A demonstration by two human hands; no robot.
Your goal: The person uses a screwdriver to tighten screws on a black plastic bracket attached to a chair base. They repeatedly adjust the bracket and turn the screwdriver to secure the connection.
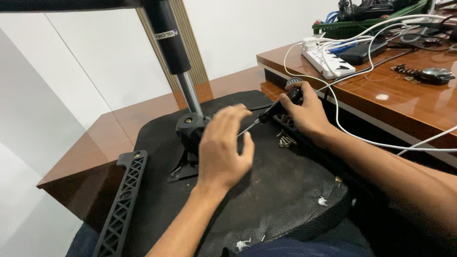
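Black upturned chair seat [266,190] lies across the wooden worktop [143,119], overhanging its near edge. Right hand [307,112] grips a screwdriver [273,112] at 1 o'clock, tip aimed at the gas-lift base [190,128]. Left hand [223,147] hovers open, fingers spread, beside that base. Loose screws [285,140] sit just below the screwdriver. Bare seat underside lies open toward 5 o'clock; a black armrest bracket [121,200] bounds 8 o'clock

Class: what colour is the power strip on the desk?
White power strip, clearest in the head view.
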